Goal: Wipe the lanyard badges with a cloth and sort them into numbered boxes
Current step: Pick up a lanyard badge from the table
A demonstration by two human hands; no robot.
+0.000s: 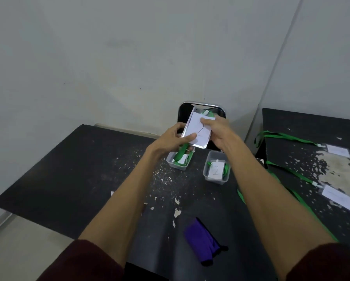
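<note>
Purple cloth (pixel 202 241) sits idle at the near table (pixel 68 169) edge; further out, left hand (pixel 175 136) and right hand (pixel 216 131) both pinch the badge (pixel 196 129) above the boxes (pixel 216 169); looks light, stiffish, slick plastic, so I'd grip edges, mind the floppy green lanyard (pixel 180 154).
</note>
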